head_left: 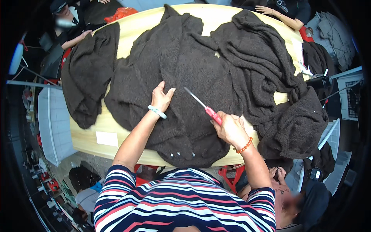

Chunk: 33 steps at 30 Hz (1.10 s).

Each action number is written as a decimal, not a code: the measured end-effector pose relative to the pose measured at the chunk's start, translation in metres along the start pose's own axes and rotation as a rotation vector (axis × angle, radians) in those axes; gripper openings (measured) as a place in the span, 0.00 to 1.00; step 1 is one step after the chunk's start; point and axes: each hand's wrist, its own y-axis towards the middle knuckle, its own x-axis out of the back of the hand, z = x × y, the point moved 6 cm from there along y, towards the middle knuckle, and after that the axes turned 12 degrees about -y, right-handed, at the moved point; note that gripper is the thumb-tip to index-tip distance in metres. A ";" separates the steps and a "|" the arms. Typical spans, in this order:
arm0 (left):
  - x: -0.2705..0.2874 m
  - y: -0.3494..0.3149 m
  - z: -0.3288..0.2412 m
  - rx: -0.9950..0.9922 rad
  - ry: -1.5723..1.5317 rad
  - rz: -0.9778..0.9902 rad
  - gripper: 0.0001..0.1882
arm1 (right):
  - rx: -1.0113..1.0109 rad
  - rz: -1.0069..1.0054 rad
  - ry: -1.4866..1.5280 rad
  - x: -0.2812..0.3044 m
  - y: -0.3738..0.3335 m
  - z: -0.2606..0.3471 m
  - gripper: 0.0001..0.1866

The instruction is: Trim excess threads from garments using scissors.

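Note:
A dark brown knitted garment (193,69) lies spread across the table in front of me. My left hand (160,96) rests on its middle, thumb apart from the fingers, pressing the cloth. A pale bangle circles that wrist. Just right of it, my right hand (232,129) is closed around the handle of a pink-handled tool (210,113). The tool's slim metal shaft points up and left over the knit; its exact kind cannot be made out. Several small pale spots show along the garment's near edge.
More dark knitwear (255,58) is heaped on the right, and another dark piece (92,73) lies left. A white paper (107,139) sits on the pale wooden table (83,141). White bins (58,123) flank it. Co-workers sit at the far corners and lower right.

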 end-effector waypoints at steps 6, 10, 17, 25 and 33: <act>0.019 -0.054 0.039 0.223 -0.359 -0.072 0.18 | 0.187 0.192 -0.024 -0.030 -0.064 0.026 0.10; 0.037 -0.126 -0.035 -0.320 0.243 -0.070 0.36 | 0.055 0.066 -0.028 -0.033 -0.086 0.004 0.09; 0.062 -0.191 -0.023 -0.346 0.752 -0.029 0.36 | 0.040 0.079 -0.061 -0.050 -0.113 -0.003 0.09; 0.274 -0.156 -0.002 -0.151 0.034 -0.804 0.12 | 0.032 0.098 -0.063 -0.059 -0.122 0.005 0.10; 0.270 -0.255 0.177 0.372 -0.537 -0.669 0.18 | 0.049 0.139 -0.093 -0.070 -0.126 0.011 0.08</act>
